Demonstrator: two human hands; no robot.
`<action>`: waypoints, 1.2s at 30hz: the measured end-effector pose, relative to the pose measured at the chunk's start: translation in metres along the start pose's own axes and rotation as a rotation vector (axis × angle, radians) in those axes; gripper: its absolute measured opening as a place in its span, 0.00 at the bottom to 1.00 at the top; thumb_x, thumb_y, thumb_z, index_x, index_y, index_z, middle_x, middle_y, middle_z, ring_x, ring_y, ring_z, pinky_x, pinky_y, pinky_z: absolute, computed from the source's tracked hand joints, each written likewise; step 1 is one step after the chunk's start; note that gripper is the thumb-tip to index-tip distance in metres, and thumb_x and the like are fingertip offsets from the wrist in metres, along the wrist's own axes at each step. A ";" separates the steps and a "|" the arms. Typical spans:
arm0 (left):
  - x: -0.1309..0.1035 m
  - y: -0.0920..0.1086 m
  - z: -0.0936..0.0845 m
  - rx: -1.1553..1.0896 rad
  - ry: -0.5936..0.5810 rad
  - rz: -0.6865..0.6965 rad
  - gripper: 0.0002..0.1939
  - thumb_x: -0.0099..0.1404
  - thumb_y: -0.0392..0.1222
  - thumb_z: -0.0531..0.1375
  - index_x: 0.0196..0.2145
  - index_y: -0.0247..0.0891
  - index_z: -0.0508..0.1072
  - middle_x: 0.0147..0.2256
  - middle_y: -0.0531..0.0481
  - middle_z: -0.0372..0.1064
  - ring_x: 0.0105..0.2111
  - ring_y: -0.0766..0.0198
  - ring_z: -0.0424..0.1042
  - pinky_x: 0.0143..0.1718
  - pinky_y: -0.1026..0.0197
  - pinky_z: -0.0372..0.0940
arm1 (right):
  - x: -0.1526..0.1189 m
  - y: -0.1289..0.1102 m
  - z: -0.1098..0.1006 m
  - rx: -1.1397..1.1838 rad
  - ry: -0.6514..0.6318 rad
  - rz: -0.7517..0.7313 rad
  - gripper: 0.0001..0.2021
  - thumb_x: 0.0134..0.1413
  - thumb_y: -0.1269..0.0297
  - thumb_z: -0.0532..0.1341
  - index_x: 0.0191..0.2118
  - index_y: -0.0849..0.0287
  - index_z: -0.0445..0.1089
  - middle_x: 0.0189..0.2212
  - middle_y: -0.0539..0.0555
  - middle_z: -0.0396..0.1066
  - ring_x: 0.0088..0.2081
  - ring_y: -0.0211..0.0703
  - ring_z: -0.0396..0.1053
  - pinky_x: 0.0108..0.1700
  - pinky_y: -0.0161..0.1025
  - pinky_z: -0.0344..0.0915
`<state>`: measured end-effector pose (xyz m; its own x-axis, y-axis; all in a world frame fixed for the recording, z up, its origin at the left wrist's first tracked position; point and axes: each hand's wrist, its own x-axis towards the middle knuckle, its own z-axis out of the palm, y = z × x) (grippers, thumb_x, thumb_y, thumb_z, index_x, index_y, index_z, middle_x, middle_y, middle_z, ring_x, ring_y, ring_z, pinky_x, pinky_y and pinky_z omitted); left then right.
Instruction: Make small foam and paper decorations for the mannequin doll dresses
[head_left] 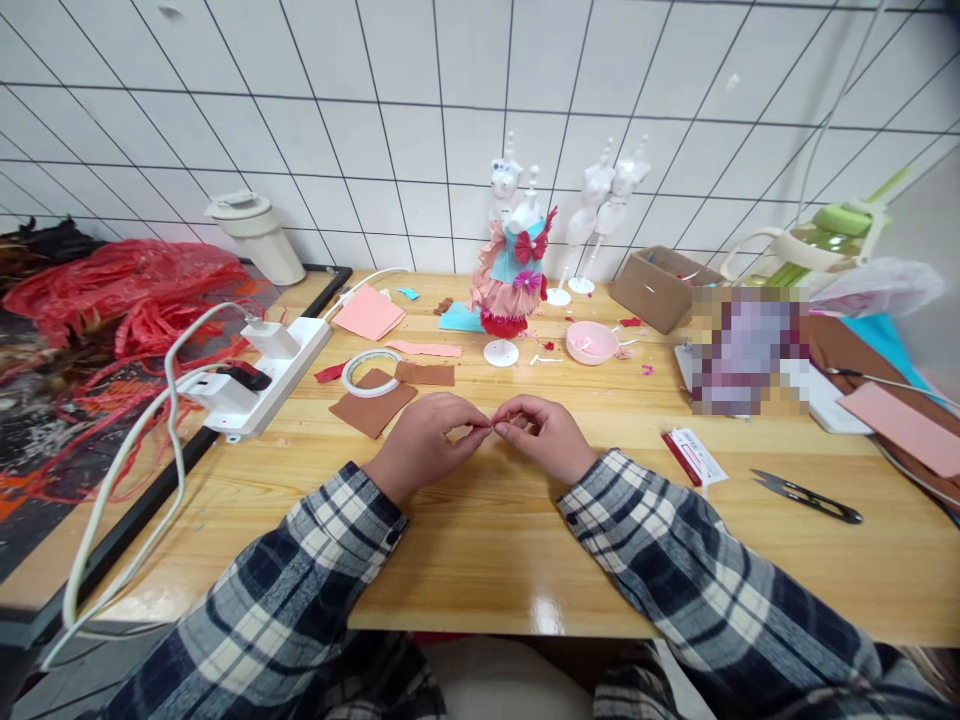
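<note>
My left hand (433, 443) and my right hand (546, 436) meet fingertip to fingertip above the middle of the wooden table. Both are pinched closed, and whatever lies between the fingertips is too small to make out. Left of my left hand lie a brown paper square (373, 412) and a white roll of tape (371, 373) resting partly on it. Beyond my hands stands a small mannequin in a dress of pink, blue and red crepe paper (517, 262). A pink bowl (591, 343) sits past my right hand.
Black thread snips (808, 496) and a red-and-white packet (694, 457) lie at right. A white power strip (274, 375) with cables runs along the left. Bare white mannequins (596, 200), a cardboard box (658, 288) and a cup (256, 238) stand by the tiled wall.
</note>
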<state>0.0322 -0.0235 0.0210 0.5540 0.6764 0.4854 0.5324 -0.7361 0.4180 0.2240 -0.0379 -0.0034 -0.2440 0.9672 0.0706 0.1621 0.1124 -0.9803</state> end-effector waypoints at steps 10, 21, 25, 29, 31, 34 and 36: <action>0.005 -0.001 0.004 -0.441 -0.093 -0.532 0.11 0.54 0.46 0.64 0.30 0.35 0.78 0.31 0.47 0.78 0.32 0.62 0.74 0.36 0.63 0.66 | 0.001 0.008 0.001 -0.036 -0.037 -0.065 0.07 0.53 0.60 0.60 0.34 0.57 0.68 0.24 0.47 0.65 0.23 0.34 0.59 0.25 0.32 0.59; 0.001 -0.014 0.008 -0.908 -0.298 -0.793 0.14 0.48 0.47 0.69 0.29 0.34 0.77 0.28 0.50 0.75 0.28 0.67 0.70 0.33 0.64 0.62 | -0.003 0.003 -0.002 -0.413 0.029 -0.413 0.06 0.55 0.70 0.60 0.34 0.55 0.75 0.37 0.52 0.72 0.35 0.37 0.69 0.31 0.32 0.65; -0.001 -0.014 0.006 -1.059 -0.321 -0.852 0.13 0.48 0.44 0.70 0.32 0.35 0.78 0.31 0.50 0.76 0.31 0.67 0.70 0.37 0.64 0.62 | -0.003 0.004 -0.003 -0.461 0.056 -0.503 0.06 0.56 0.69 0.60 0.34 0.54 0.74 0.42 0.53 0.72 0.42 0.40 0.70 0.38 0.36 0.69; -0.002 -0.014 0.005 -1.213 -0.327 -0.919 0.13 0.46 0.40 0.71 0.31 0.34 0.78 0.31 0.49 0.75 0.30 0.68 0.69 0.36 0.64 0.62 | -0.003 0.002 -0.004 -0.504 0.125 -0.584 0.06 0.57 0.66 0.61 0.39 0.53 0.73 0.47 0.55 0.71 0.48 0.44 0.68 0.49 0.43 0.67; -0.003 -0.014 0.005 -1.255 -0.330 -0.939 0.13 0.46 0.38 0.72 0.31 0.33 0.78 0.31 0.49 0.75 0.30 0.69 0.69 0.36 0.65 0.62 | -0.003 0.001 -0.005 -0.553 0.160 -0.615 0.06 0.56 0.64 0.62 0.40 0.53 0.74 0.49 0.55 0.70 0.49 0.45 0.67 0.51 0.45 0.66; -0.003 -0.014 0.004 -1.306 -0.350 -0.956 0.12 0.47 0.37 0.71 0.31 0.33 0.78 0.30 0.49 0.74 0.29 0.71 0.69 0.36 0.66 0.62 | -0.002 0.001 -0.007 -0.619 0.177 -0.665 0.05 0.56 0.63 0.62 0.37 0.52 0.76 0.51 0.56 0.68 0.50 0.45 0.66 0.47 0.44 0.67; -0.002 -0.014 0.003 -1.329 -0.362 -0.975 0.11 0.48 0.37 0.71 0.31 0.33 0.78 0.29 0.49 0.74 0.29 0.70 0.69 0.36 0.66 0.63 | -0.002 0.001 -0.008 -0.646 0.174 -0.713 0.05 0.56 0.63 0.62 0.35 0.51 0.76 0.52 0.55 0.68 0.50 0.46 0.65 0.48 0.44 0.67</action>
<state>0.0255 -0.0149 0.0120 0.5758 0.6922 -0.4351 -0.0239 0.5461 0.8374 0.2321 -0.0376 -0.0034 -0.3518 0.6383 0.6847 0.5367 0.7368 -0.4111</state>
